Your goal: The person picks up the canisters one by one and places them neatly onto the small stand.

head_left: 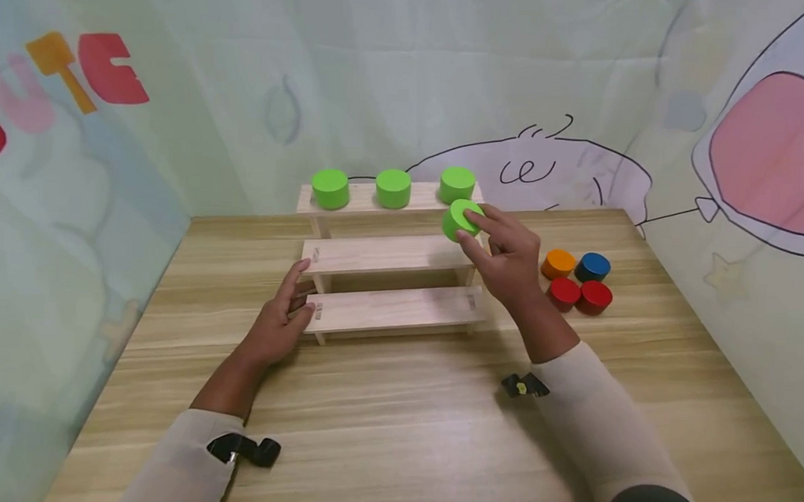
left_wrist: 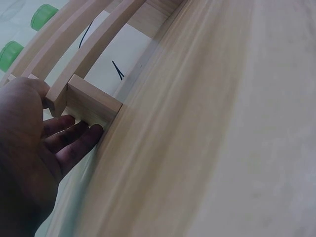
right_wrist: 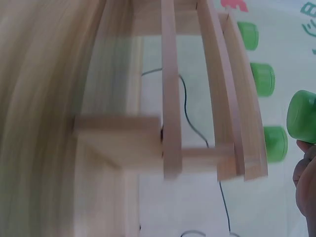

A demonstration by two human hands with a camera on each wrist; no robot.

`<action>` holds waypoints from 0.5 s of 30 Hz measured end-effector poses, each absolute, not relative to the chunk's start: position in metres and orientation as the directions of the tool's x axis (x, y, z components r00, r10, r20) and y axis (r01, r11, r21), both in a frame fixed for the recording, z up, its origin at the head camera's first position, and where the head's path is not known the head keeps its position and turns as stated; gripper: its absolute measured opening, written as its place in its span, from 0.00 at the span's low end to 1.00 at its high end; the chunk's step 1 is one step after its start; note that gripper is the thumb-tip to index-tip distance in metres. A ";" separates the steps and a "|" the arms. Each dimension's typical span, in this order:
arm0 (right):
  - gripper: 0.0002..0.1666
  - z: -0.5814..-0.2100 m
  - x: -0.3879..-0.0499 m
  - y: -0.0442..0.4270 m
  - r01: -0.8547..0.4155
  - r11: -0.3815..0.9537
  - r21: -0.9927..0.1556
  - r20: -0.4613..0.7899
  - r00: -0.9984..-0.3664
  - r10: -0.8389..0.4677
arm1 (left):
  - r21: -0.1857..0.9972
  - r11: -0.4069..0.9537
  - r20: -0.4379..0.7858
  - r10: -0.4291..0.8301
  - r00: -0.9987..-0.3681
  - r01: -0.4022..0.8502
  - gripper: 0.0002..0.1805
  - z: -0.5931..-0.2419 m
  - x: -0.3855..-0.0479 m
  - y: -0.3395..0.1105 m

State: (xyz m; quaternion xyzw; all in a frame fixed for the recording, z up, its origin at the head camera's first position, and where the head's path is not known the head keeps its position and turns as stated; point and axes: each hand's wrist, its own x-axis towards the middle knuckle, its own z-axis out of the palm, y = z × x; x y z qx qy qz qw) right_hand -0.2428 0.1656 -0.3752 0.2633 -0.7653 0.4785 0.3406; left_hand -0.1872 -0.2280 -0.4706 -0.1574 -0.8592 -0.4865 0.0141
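A three-tier wooden stand [head_left: 386, 309] stands on the table, with three green round blocks [head_left: 393, 189] spaced along its top tier. My right hand [head_left: 509, 256] pinches another green round block [head_left: 459, 220] between thumb and fingers, raised over the right end of the middle tier. In the right wrist view this held block [right_wrist: 302, 116] shows at the right edge, apart from those on the stand. My left hand [head_left: 280, 324] holds the stand's left end. The left wrist view shows its thumb by a tier's edge and its fingers [left_wrist: 79, 148] against the side support.
Right of the stand, an orange round block [head_left: 559, 264], a blue one [head_left: 593, 267] and two red ones [head_left: 595, 298] sit close together on the wooden table [head_left: 381, 422]. Printed cloth walls [head_left: 395, 93] rise behind the table and at both sides.
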 end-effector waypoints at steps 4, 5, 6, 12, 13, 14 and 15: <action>0.22 -0.372 -0.246 0.148 -0.744 0.377 -0.551 0.776 -0.624 -0.097 | 0.833 0.476 0.172 0.260 -0.950 0.282 0.42 -0.470 -0.187 -0.228; 0.22 -0.371 -0.247 0.143 -0.746 0.367 -0.555 0.773 -0.626 -0.104 | 0.834 0.476 0.171 0.261 -0.950 0.281 0.42 -0.470 -0.187 -0.228; 0.22 -0.371 -0.247 0.139 -0.751 0.358 -0.555 0.771 -0.626 -0.116 | 0.834 0.476 0.170 0.260 -0.951 0.279 0.42 -0.470 -0.187 -0.228; 0.22 -0.367 -0.252 0.113 -0.786 0.301 -0.540 0.765 -0.608 -0.215 | 0.839 0.469 0.172 0.254 -0.952 0.276 0.42 -0.469 -0.187 -0.227; 0.22 -0.366 -0.253 0.109 -0.793 0.295 -0.534 0.764 -0.601 -0.234 | 0.840 0.468 0.171 0.253 -0.952 0.275 0.42 -0.469 -0.187 -0.228; 0.22 -0.367 -0.255 0.104 -0.799 0.289 -0.527 0.762 -0.595 -0.255 | 0.840 0.467 0.170 0.252 -0.953 0.274 0.42 -0.469 -0.187 -0.228; 0.22 -0.367 -0.256 0.099 -0.804 0.287 -0.521 0.757 -0.591 -0.279 | 0.841 0.467 0.169 0.252 -0.953 0.272 0.42 -0.469 -0.186 -0.228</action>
